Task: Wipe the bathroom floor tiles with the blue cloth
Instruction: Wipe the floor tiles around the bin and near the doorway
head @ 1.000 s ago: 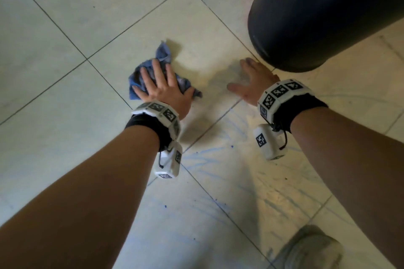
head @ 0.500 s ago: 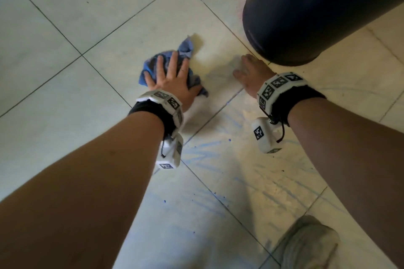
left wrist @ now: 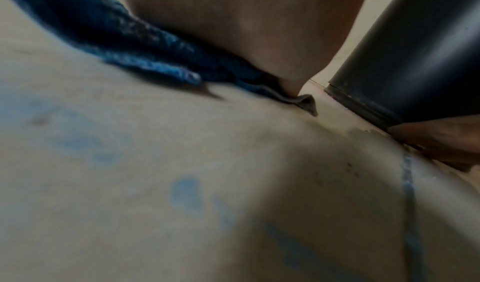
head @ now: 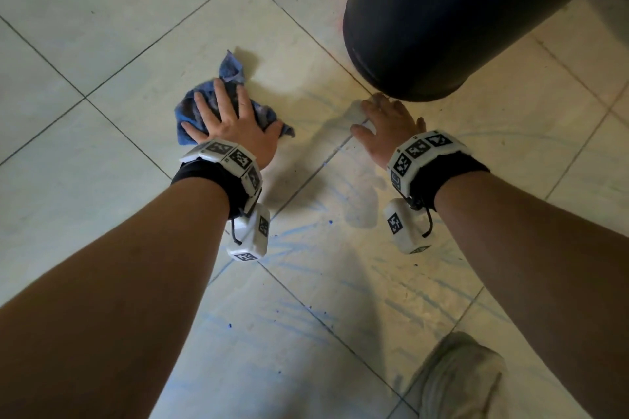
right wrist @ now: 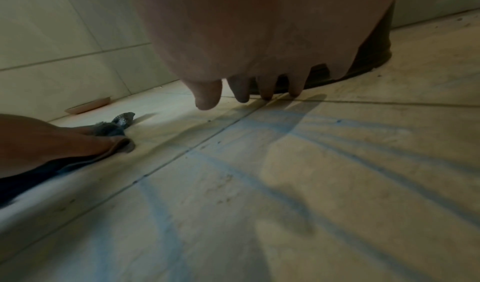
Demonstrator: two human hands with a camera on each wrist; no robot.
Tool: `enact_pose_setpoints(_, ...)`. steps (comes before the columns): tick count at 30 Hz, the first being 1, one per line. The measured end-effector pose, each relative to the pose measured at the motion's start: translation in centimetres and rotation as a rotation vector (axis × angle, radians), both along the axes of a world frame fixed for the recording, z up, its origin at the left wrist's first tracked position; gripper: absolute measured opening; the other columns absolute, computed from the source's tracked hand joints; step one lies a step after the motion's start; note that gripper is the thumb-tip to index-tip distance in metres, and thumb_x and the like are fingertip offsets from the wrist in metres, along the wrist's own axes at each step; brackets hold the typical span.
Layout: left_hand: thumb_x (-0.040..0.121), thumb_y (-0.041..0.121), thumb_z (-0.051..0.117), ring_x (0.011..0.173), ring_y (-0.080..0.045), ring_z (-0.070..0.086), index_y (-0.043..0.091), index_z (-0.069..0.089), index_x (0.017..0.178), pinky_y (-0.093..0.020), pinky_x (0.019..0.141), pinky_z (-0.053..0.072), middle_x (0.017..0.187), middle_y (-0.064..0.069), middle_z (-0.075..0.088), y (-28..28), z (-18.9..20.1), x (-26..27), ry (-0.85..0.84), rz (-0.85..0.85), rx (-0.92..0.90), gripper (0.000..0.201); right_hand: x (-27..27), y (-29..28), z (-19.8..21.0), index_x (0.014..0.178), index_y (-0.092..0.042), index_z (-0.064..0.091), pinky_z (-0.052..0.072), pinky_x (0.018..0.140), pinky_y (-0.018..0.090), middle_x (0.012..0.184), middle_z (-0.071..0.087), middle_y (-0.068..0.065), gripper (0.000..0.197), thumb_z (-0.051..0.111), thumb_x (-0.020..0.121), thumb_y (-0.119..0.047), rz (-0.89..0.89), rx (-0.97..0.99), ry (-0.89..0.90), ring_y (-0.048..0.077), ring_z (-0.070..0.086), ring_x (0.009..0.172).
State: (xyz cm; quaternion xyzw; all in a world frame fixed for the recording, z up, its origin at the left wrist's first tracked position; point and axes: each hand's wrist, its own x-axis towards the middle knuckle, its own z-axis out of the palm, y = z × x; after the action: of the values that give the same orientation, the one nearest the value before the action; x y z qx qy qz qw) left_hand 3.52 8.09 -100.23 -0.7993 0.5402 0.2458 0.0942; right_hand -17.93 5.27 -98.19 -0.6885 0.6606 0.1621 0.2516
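Blue cloth (head: 190, 112): crumpled, bunched flat on the floor tiles (head: 112, 13), left-center of scene, one corner sticking up at the far side, a small tail poking out to the right. Darker patches, possibly damp or dirty, hard to tell. Pinned under the left hand (head: 235, 122), fingers spread flat on top. Floor tiles: pale, large squares with dark grout lines. Blue streaks and small blue specks smeared over the near tiles; far-left tiles look cleaner.
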Motion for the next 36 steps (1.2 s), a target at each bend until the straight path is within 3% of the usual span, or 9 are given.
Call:
enact_pose_setpoints(11, 0.096, 0.067, 0.034, 0.150, -0.038, -0.015, 0.024, -0.004, 0.159, -0.068, 0.116, 0.000, 0.165, -0.003, -0.019, -2.0, -0.2, -4.2, 0.007, -0.100, -0.020, 0.085, -3.3, 0.6, 0.8, 0.155, -0.031, 0.015, 0.002, 0.120, 0.055, 0.164, 0.003, -0.011, 0.058, 0.032, 0.103, -0.048, -0.068, 0.030, 0.019, 0.020, 0.004, 0.150)
enact_pose_setpoints(16, 0.098, 0.064, 0.033, 0.150, -0.036, -0.019, 0.026, -0.007, 0.158, -0.068, 0.116, -0.004, 0.164, 0.000, -0.023, -2.4, 0.1, -7.3, 0.038, -0.275, 0.009, 0.082, -4.5, 0.4, 0.8, 0.153, -0.032, 0.021, 0.006, 0.118, 0.056, 0.163, 0.010, -0.010, 0.053, 0.032, 0.103, -0.044, -0.127, 0.020, 0.023, 0.021, 0.013, 0.148)
enact_pose_setpoints(20, 0.095, 0.066, 0.039, 0.150, -0.034, -0.018, 0.030, -0.002, 0.159, -0.067, 0.114, -0.005, 0.165, 0.003, -0.019, -1.4, 0.1, -10.8, 0.101, -0.507, 0.016, 0.083, -4.4, 0.0, 1.0, 0.151, -0.027, 0.027, 0.011, 0.116, 0.057, 0.161, 0.018, -0.008, 0.050, 0.031, 0.104, -0.043, -0.153, 0.018, -0.021, 0.022, 0.021, 0.146)
enact_pose_setpoints(23, 0.095, 0.066, 0.041, 0.151, -0.031, -0.015, 0.035, 0.002, 0.158, -0.065, 0.117, -0.003, 0.165, 0.006, -0.015, -1.3, -0.1, -10.7, 0.124, -0.586, 0.006, 0.080, -4.1, -0.1, 0.9, 0.151, -0.026, 0.027, 0.011, 0.116, 0.057, 0.161, 0.017, -0.007, 0.050, 0.031, 0.104, -0.043, -0.169, 0.027, -0.023, 0.023, 0.020, 0.146)
enact_pose_setpoints(25, 0.097, 0.063, 0.040, 0.152, -0.028, -0.013, 0.036, 0.004, 0.158, -0.065, 0.117, -0.002, 0.166, 0.009, -0.012, -1.9, -0.1, -9.1, 0.116, -0.579, -0.011, 0.076, -4.2, -0.1, 0.8, 0.151, -0.027, 0.027, 0.011, 0.116, 0.057, 0.162, 0.013, -0.008, 0.049, 0.031, 0.104, -0.041, -0.160, 0.047, -0.018, 0.022, 0.017, 0.147)
enact_pose_setpoints(30, 0.099, 0.059, 0.038, 0.152, -0.026, -0.015, 0.033, 0.001, 0.159, -0.064, 0.117, -0.004, 0.165, 0.009, -0.015, -4.0, 0.0, -4.5, 0.068, -0.333, -0.016, 0.075, -4.4, -0.2, 0.4, 0.154, -0.031, 0.019, 0.007, 0.118, 0.056, 0.163, 0.006, -0.012, 0.051, 0.026, 0.104, -0.040, -0.176, 0.081, -0.018, 0.018, 0.009, 0.149)
enact_pose_setpoints(34, 0.101, 0.059, 0.032, 0.151, -0.032, -0.017, 0.028, -0.003, 0.159, -0.067, 0.116, -0.003, 0.165, 0.005, -0.018, -4.0, 0.0, -6.3, 0.023, -0.278, -0.009, 0.074, -4.5, -0.1, 0.0, 0.154, -0.031, 0.019, 0.009, 0.117, 0.057, 0.163, 0.003, -0.011, 0.051, 0.026, 0.104, -0.038, -0.153, 0.088, -0.017, 0.020, 0.007, 0.149)
enact_pose_setpoints(36, 0.101, 0.058, 0.032, 0.150, -0.035, -0.017, 0.026, -0.002, 0.159, -0.068, 0.115, -0.005, 0.165, 0.002, -0.018, -3.3, 0.1, -8.7, 0.050, -0.340, -0.010, 0.074, -4.7, 0.0, -0.1, 0.153, -0.032, 0.020, 0.010, 0.117, 0.057, 0.163, 0.003, -0.010, 0.051, 0.028, 0.104, -0.039, -0.146, 0.083, -0.017, 0.021, 0.007, 0.149)
